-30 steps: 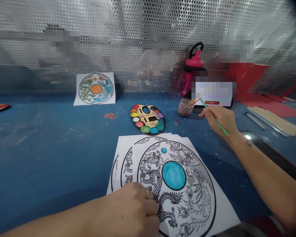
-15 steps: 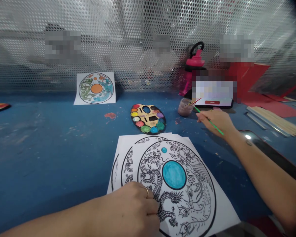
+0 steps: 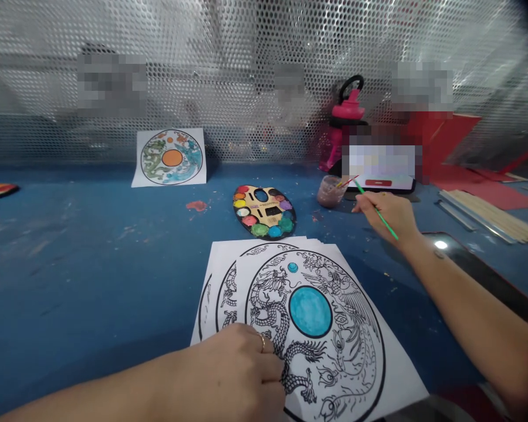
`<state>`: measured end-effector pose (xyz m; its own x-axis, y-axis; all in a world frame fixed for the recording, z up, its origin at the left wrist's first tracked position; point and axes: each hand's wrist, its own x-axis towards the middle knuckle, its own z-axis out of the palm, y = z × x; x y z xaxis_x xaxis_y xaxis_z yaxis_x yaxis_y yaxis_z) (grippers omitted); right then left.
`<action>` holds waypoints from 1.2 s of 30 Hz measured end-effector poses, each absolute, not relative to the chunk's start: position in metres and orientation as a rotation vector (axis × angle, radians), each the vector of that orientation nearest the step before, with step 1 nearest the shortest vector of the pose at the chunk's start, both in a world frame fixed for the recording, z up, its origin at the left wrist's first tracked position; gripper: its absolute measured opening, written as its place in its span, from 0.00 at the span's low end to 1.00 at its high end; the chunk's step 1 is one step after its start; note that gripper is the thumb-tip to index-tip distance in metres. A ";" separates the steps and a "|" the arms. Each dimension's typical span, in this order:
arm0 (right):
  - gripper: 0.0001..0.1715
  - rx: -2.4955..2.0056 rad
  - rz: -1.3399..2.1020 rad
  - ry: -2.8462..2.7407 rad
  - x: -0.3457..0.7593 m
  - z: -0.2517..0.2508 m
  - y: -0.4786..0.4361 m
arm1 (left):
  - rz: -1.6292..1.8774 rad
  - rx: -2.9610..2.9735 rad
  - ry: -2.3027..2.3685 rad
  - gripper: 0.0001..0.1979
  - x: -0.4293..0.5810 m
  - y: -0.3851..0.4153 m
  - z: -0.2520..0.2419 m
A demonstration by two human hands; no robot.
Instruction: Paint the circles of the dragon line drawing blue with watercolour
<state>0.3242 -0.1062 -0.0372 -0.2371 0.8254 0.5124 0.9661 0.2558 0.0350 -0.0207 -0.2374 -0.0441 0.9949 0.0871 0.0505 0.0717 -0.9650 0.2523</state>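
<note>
My right hand (image 3: pixel 389 215) pinches a green-handled paintbrush (image 3: pixel 385 220) just to the right of a plastic cup (image 3: pixel 328 193) of murky water. The green brush's tip is near the cup's rim; I cannot tell whether they touch. Curled, my left hand (image 3: pixel 242 372) rests on the lower left of a stack of printed sheets (image 3: pixel 396 375), its fingertips hidden. A dragon and phoenix in line art fill the round design on the top sheet. Its centre circle (image 3: pixel 310 312) and a small circle above are painted turquoise. Beyond the stack lies a paint palette (image 3: pixel 264 212) with several colours.
Against the perforated metal screen (image 3: pixel 246 53) leans a coloured sheet (image 3: pixel 171 157). A pink bottle (image 3: pixel 348 111) and a propped tablet (image 3: pixel 381 170) stand behind the cup. A dark phone (image 3: pixel 479 269) lies by my right forearm, with wooden sticks (image 3: pixel 495 214) and red paper (image 3: pixel 501 187) farther off.
My right hand has shifted slightly to the right, and the brush tip has risen away from the cup's edge. My left hand and the sheets stay put.
</note>
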 end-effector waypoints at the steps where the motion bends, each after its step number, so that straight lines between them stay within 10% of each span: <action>1: 0.23 -1.644 -0.498 -2.135 0.324 -0.037 -0.106 | 0.077 2.885 0.119 0.06 -0.021 -0.238 -0.044; 36: 0.23 -1.675 -0.456 -2.213 0.331 -0.039 -0.103 | 0.126 2.880 0.086 0.06 -0.021 -0.236 -0.045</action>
<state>0.3307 -0.1030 -0.0391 -0.2561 0.8598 0.4418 0.9644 0.2584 0.0561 -0.0211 -0.2358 -0.0446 0.9945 0.0695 0.0784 0.0472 -0.9652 0.2573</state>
